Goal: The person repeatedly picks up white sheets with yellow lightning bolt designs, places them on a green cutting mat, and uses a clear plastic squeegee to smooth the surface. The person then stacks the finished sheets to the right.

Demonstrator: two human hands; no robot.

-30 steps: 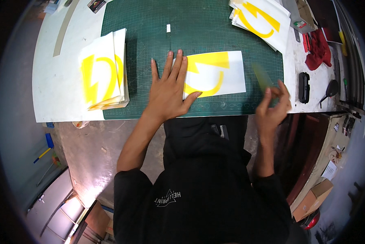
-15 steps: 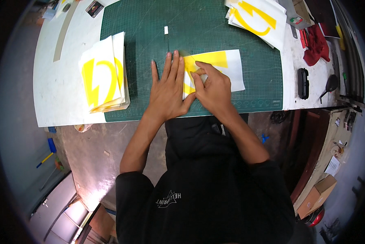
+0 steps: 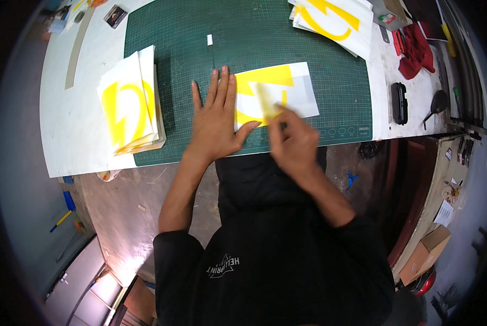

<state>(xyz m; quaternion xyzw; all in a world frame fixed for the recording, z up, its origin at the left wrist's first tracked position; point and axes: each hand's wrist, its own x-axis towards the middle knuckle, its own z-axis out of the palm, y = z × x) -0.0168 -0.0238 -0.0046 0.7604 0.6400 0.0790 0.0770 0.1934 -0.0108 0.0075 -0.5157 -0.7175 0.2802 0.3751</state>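
A white sheet with yellow lettering-like shapes (image 3: pixel 303 89) lies on a green cutting mat (image 3: pixel 173 32) in front of me. My left hand (image 3: pixel 213 122) rests flat at the sheet's left edge, fingers spread, its thumb over the lower left corner. Over the sheet's lower edge, my right hand (image 3: pixel 296 138) is closed in a pinch, smeared by motion. From its fingertips a thin pale-yellow piece (image 3: pixel 265 98) sticks up across the sheet, too blurred to make out fully.
Similar yellow-marked sheets are stacked at the left (image 3: pixel 128 108) and far right (image 3: pixel 338 19). On the right side of the table are a red cloth (image 3: pixel 415 54), a black case (image 3: pixel 399 103) and a black round-headed tool (image 3: pixel 439 101). A small white piece (image 3: pixel 210 39) lies on the mat.
My right hand has drawn back toward me and slightly right, away from my left hand, with the pale-yellow piece now raised. The left hand stays flat at the sheet's edge.
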